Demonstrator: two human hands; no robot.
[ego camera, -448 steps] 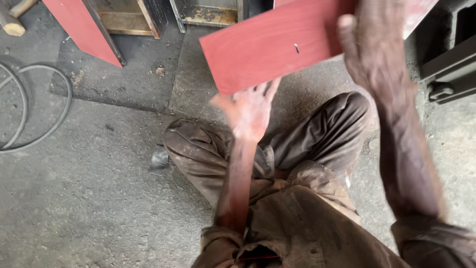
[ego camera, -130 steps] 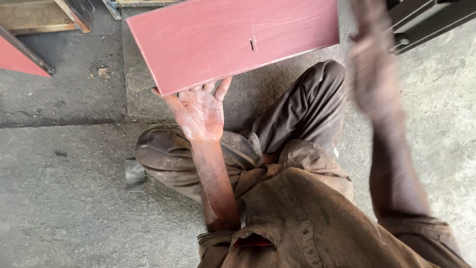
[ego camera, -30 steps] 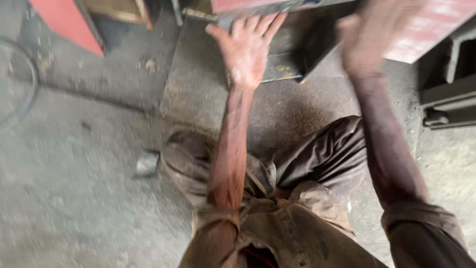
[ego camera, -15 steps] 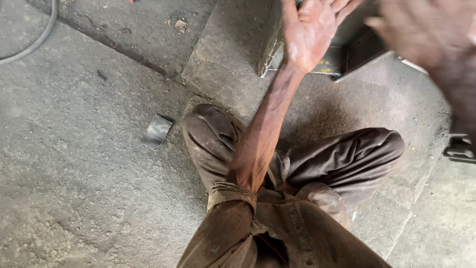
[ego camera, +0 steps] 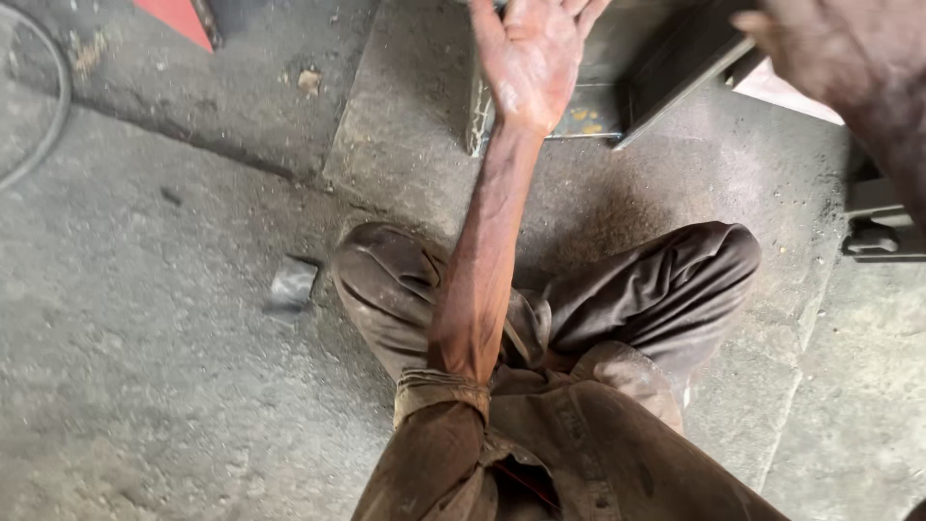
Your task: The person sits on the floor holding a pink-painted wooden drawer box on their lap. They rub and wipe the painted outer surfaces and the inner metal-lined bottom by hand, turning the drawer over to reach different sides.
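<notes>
The person sits cross-legged on the concrete floor (ego camera: 145,386), and the left arm is stretched straight forward, away from the body, with the sleeve rolled up near the elbow. The left hand (ego camera: 535,53) is spread wide, palm turned to the camera, fingers apart, and it holds nothing; the fingertips go out of the picture at the top edge. Behind this hand lies a grey metal frame (ego camera: 579,106) on the floor, and I cannot tell if the hand touches it or only hovers in front. The right hand (ego camera: 834,53) is raised close to the camera at the upper right corner, blurred and cut off, so I cannot say if it is open or closed. Just under it a pale pink board (ego camera: 786,92) shows only as a small corner. A small grey metal piece (ego camera: 291,283) lies on the floor beside the left knee. A red panel (ego camera: 178,17) is cut off at the top left.
</notes>
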